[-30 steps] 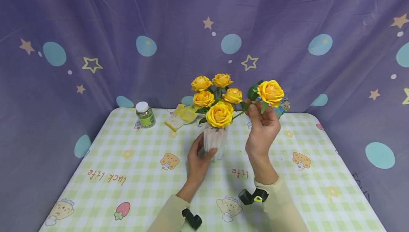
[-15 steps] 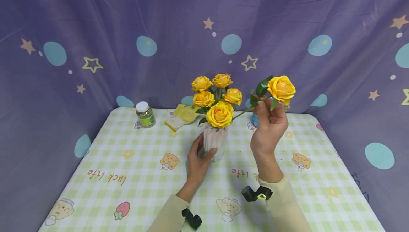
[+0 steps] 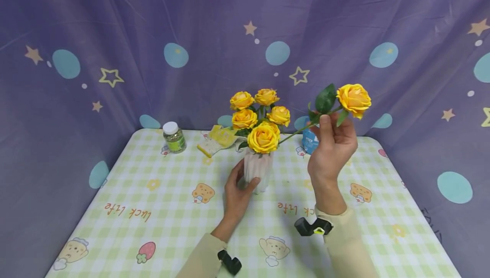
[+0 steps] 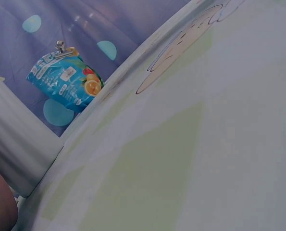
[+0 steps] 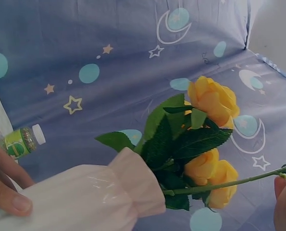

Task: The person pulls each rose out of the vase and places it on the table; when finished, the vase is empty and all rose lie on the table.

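A pale, pleated vase (image 3: 255,169) stands mid-table with several yellow roses (image 3: 263,137) in it. My left hand (image 3: 238,193) grips the vase's side, thumb at its front. To the right, my right hand (image 3: 332,150) pinches the stem of a single yellow rose (image 3: 354,100) just under its leaves and bloom. That stem (image 5: 229,184) slants down to the vase mouth in the right wrist view, its lower end hidden inside. Only a bit of the left hand (image 4: 1,202) shows in the left wrist view, beside the vase wall.
A white-capped jar (image 3: 174,137) stands at the back left of the checked tablecloth (image 3: 172,235). A yellow and white packet (image 3: 217,140) lies behind the vase. Behind the right hand stands a blue pouch (image 4: 68,79) with a metal clip on top. A purple curtain (image 3: 214,23) closes off the back.
My right hand has moved right and slightly up with the single rose, drawing its bloom farther from the others. The left hand and vase have stayed put. More of the blue pouch shows.
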`<action>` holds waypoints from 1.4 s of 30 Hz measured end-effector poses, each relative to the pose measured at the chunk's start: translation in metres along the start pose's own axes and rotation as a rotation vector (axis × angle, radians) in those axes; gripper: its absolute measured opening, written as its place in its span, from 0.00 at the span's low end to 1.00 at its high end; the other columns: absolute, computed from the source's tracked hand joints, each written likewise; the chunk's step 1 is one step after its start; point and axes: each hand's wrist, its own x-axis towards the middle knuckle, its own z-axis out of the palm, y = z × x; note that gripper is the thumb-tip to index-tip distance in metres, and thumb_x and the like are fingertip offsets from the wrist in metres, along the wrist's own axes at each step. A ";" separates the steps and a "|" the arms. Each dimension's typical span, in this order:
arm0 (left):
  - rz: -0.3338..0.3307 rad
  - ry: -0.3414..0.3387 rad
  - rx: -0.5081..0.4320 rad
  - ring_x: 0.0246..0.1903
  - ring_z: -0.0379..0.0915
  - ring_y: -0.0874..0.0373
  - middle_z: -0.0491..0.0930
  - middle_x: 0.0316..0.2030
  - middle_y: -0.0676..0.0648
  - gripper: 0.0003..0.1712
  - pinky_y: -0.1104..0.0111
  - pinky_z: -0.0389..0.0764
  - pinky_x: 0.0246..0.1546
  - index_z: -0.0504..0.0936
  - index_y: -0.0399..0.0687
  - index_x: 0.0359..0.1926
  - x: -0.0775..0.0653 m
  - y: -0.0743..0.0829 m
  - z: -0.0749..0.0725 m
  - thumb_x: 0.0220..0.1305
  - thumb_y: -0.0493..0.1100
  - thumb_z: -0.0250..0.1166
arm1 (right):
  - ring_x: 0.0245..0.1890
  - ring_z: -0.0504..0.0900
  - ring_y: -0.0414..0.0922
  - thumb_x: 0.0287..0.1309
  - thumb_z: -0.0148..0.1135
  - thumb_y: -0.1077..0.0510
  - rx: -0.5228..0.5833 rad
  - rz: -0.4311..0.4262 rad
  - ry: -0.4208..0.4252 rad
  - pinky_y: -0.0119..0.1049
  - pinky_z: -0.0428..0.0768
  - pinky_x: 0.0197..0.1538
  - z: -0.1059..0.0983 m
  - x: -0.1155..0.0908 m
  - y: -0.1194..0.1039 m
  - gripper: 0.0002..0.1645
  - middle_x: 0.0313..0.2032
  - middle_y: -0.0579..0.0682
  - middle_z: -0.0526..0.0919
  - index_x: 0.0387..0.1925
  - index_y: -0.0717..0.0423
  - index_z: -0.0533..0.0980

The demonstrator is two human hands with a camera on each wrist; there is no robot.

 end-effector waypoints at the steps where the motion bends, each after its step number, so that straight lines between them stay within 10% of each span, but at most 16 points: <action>1: -0.004 0.000 0.001 0.68 0.79 0.47 0.80 0.73 0.45 0.41 0.44 0.76 0.74 0.76 0.46 0.78 0.000 0.000 0.000 0.68 0.38 0.81 | 0.33 0.93 0.48 0.64 0.82 0.64 0.002 -0.004 0.006 0.38 0.93 0.37 0.000 0.001 -0.001 0.13 0.36 0.60 0.93 0.41 0.68 0.85; 42: -0.021 -0.001 0.001 0.67 0.80 0.48 0.81 0.71 0.45 0.41 0.44 0.76 0.74 0.76 0.47 0.78 -0.001 0.002 -0.001 0.68 0.39 0.81 | 0.30 0.89 0.50 0.66 0.72 0.75 0.057 -0.062 0.201 0.37 0.90 0.30 -0.012 0.045 -0.027 0.06 0.34 0.62 0.89 0.42 0.74 0.82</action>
